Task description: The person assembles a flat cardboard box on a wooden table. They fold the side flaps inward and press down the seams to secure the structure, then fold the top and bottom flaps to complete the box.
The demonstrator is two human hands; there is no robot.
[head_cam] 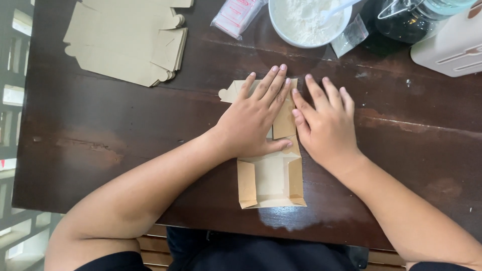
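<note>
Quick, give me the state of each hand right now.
Left hand: open, flat, pressing down on the cardboard box blank.
Right hand: open, flat, at the blank's right edge, holding nothing.

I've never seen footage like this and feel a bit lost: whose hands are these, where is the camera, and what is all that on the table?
The one picture comes from a camera worn on a person's head, looking down at their own two bare hands. The left hand and right hand both press flat on a brown cardboard box blank, partly folded, lying on a dark wooden table. Neither hand grips anything; the palms just hold the card down. At the far left lies a stack of flat box blanks. Farther back stand a white bowl of white powder, small plastic bags, a dark glass jar and a white container.
</note>
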